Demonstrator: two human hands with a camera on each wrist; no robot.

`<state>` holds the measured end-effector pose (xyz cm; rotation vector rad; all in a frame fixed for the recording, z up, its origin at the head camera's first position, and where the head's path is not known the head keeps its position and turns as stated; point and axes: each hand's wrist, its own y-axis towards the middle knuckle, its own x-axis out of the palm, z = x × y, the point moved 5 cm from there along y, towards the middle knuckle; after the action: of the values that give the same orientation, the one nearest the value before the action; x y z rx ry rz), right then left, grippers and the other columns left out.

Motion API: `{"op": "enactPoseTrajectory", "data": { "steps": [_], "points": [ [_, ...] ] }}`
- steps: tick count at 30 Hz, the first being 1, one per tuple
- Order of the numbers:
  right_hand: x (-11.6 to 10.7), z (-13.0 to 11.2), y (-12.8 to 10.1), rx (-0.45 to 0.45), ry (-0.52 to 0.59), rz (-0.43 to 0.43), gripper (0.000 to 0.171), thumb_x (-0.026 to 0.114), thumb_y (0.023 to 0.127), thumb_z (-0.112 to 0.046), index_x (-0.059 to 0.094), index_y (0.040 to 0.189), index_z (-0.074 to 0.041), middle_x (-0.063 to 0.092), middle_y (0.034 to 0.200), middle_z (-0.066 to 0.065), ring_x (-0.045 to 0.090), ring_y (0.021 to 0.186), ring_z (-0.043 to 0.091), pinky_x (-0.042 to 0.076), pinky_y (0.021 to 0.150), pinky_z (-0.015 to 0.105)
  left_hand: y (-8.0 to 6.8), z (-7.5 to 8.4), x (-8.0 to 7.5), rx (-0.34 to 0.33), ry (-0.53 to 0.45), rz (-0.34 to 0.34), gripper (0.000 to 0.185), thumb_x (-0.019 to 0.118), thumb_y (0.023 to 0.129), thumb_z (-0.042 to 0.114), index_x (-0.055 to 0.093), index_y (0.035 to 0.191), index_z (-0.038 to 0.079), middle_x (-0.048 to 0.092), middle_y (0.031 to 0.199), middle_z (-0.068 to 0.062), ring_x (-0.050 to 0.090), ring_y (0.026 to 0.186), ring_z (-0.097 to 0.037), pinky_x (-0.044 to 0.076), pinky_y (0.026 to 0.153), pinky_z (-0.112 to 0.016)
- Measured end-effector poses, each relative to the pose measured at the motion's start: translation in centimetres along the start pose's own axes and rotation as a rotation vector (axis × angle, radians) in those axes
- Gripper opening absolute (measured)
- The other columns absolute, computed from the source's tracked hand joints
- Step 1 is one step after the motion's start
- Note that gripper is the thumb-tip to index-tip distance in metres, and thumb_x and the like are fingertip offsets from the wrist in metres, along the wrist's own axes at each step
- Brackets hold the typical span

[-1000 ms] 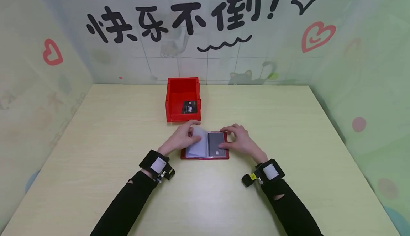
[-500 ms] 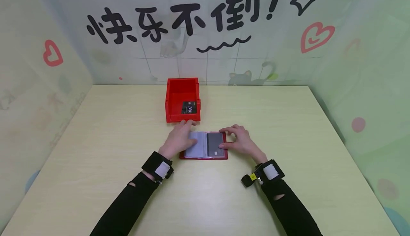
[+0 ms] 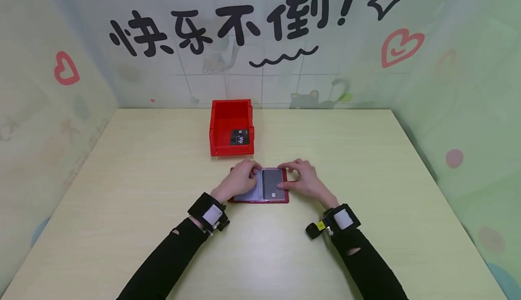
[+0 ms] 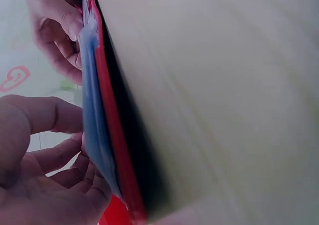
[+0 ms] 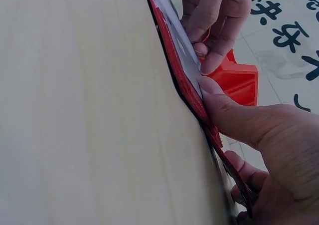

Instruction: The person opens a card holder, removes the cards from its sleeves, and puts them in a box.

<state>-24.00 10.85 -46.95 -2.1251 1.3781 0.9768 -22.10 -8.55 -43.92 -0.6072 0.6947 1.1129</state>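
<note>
A red card holder [image 3: 286,198] lies opened out on the table, with clear sleeves [image 3: 253,195] on its left side. A dark grey card [image 3: 272,184] shows on the right side. My left hand [image 3: 240,177] is over the left side, fingers bent near the fold; in the left wrist view its thumb and fingertips meet the sleeves [image 4: 94,110], but whether they pinch one is unclear. My right hand [image 3: 303,178] grips the right edge, its thumb on the grey card's side and its fingers behind the cover, as the right wrist view shows.
Behind the card holder stands a red bin [image 3: 231,150] with a black card [image 3: 239,137] marked "Vip" inside. A printed cloth backdrop [image 3: 163,83] encloses the back and sides of the pale wooden table [image 3: 101,191].
A raised sleeve has come down flat on the left side. My left hand pressed there, then moved right toward the fold with its fingers bending. My right hand has kept its grip.
</note>
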Motion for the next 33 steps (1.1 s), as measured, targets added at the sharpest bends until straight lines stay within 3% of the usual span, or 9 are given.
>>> {"op": "enactPoseTrajectory", "data": {
  "steps": [9,21,33],
  "points": [
    [-0.1,-0.3,-0.2,0.010,0.003,0.001,0.055,0.086,0.079,-0.030,0.067,0.129,-0.017,0.057,0.103,0.010,0.044,0.103,0.029,0.028,0.093,0.043,0.9,-0.8,-0.2,-0.048,-0.101,-0.086,0.031,0.063,0.095,0.004,0.064,0.125,-0.001,0.061,0.101,-0.012,0.055,0.094,-0.021,0.049,0.084,-0.028],
    [-0.1,-0.2,-0.3,0.008,0.003,-0.003,0.055,0.086,0.079,-0.031,0.067,0.129,-0.017,0.058,0.103,0.010,0.044,0.102,0.028,0.029,0.093,0.044,1.1,-0.9,-0.2,-0.092,-0.142,-0.094,0.031,0.063,0.093,0.003,0.067,0.124,0.000,0.059,0.098,-0.012,0.053,0.091,-0.021,0.045,0.079,-0.024],
    [-0.1,-0.3,-0.2,-0.006,-0.001,0.011,0.054,0.086,0.079,-0.030,0.068,0.128,-0.017,0.058,0.101,0.009,0.044,0.101,0.029,0.028,0.091,0.043,1.0,-0.5,-0.1,-0.263,-0.265,-0.062,0.033,0.063,0.095,0.019,0.070,0.124,0.004,0.065,0.111,-0.012,0.056,0.097,-0.024,0.045,0.078,-0.029]
  ]
}}
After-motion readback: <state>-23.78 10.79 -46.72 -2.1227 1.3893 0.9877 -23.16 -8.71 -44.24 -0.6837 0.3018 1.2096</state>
